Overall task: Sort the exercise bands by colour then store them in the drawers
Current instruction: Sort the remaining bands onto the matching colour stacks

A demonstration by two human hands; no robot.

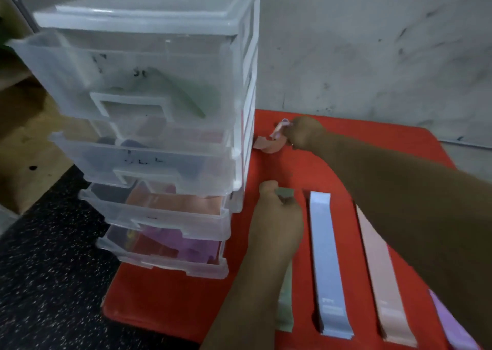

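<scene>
Clear plastic drawer unit (239, 88) stands on the left part of a red bench (170, 296), against a grey wall (372, 43). All four drawers are pulled partly out. The top drawer (66, 78) holds a green band (181, 91). The second drawer (87, 158) holds dark items, not identifiable through the plastic. The third drawer (111, 208) holds salmon-coloured material and the bottom drawer (159, 264) purple material. Four bands lie flat side by side on the bench to the right of the unit, each running front to back: a green strip (285, 299), a blue strip (328, 264), a pink strip (380, 277) and a purple strip (452, 328) at the lower right corner, partly cut off by the frame edge. The left hand (277, 216) lies over the far end of the green strip; its grip is closed, thumb and fingers pinching that end. The forearm covers much of this strip. The right hand (303, 134) reaches across above the other strips to the rear of the bench, just beside the unit's right wall. Its grip is closed on a crumpled pink band (279, 128), lifted at the fingertips. A crumpled salmon band (266, 146) lies on the bench directly beneath, close to the unit. Dark speckled floor (53, 269) is visible to the left of the bench. The frame is somewhat blurred.
</scene>
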